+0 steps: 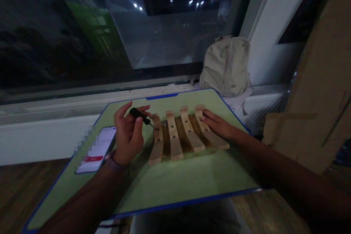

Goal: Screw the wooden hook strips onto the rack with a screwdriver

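My left hand (128, 133) pinches the black handle of a screwdriver (137, 113) between thumb and fingers. Its metal shaft slants down to the right, and the tip meets the upper hole of the leftmost wooden hook. That hook belongs to a wooden hook rack (177, 148): several pale curved pieces, each with two dark holes or screw heads, across a glossy brown board (182, 135). At the far right of the rack, my right hand (216, 122) grips the last curved piece, with its fingertips on the upper part and the thumb hidden.
The rack lies on a light green folding table (175, 186) with a blue rim. A phone (95, 153) with a lit screen rests at the left. Behind are a beige backpack (226, 67) on the sill and a dark window. Cardboard (315, 91) stands at the right.
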### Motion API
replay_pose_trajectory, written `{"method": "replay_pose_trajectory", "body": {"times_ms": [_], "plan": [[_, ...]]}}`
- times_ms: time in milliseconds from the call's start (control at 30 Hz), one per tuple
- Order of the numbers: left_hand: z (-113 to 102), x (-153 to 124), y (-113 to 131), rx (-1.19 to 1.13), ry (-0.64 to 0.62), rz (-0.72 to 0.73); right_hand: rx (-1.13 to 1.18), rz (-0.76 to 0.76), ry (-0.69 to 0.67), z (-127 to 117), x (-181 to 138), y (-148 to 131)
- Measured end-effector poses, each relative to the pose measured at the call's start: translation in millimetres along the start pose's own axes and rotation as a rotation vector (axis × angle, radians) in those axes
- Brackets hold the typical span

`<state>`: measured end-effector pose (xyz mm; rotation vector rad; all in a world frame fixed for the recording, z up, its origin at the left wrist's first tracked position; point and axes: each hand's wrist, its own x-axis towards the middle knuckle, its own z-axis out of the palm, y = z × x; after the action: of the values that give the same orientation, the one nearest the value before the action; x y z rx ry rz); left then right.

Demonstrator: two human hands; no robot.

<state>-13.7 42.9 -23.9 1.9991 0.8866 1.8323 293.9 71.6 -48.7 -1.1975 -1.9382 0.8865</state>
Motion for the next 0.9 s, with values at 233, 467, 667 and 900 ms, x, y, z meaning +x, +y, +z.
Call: {"method": "replay_pose_trajectory", "body": {"times_ms": [233,467,667,900], "plan": [[-2.8,-0.7,-3.4,0.017,0.049,0.009,0.003,0.029,0.013,0.7,-1.1,0.8],[-0.8,-1.9,-5.8,0.099,0.110,0.004,0.030,0.020,0.009,-1.5,-3.1,-2.6],[-0.2,-5.6,-5.2,0.128,0.051,0.032,0.019,0.057,0.030,-1.3,-2.7,-6.7],[-4.1,-2.0,-12.2,0.222,0.113,0.101,0.029,0.078,0.033,-1.3,-1.8,-9.9]]}}
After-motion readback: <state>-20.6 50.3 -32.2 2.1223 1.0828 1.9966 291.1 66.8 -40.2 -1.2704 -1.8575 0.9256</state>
